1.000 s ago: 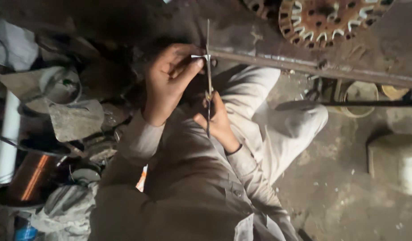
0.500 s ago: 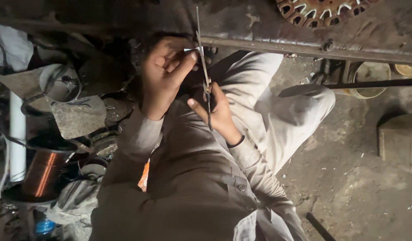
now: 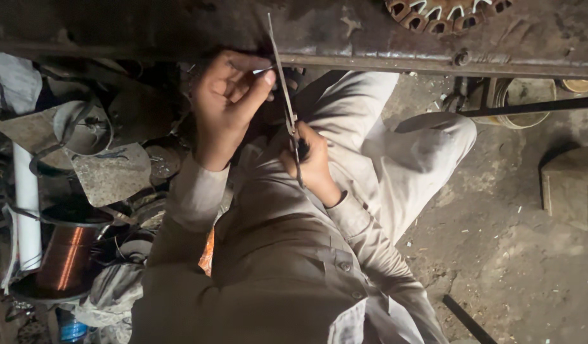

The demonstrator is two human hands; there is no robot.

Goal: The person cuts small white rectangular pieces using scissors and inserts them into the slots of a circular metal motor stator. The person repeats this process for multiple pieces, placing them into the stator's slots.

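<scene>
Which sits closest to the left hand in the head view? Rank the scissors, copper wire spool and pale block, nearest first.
From the left hand, which pinches a small pale piece:
1. Scissors, just beside it on the right, held in the right hand.
2. Copper wire spool, lower left.
3. Pale block, far right on the floor.

Toothed metal disc (image 3: 450, 14) cut off by top edge, scissors (image 3: 287, 102) handles hidden inside right hand (image 3: 310, 162), strip pinched by left hand (image 3: 227, 105) too small to identify.
</scene>
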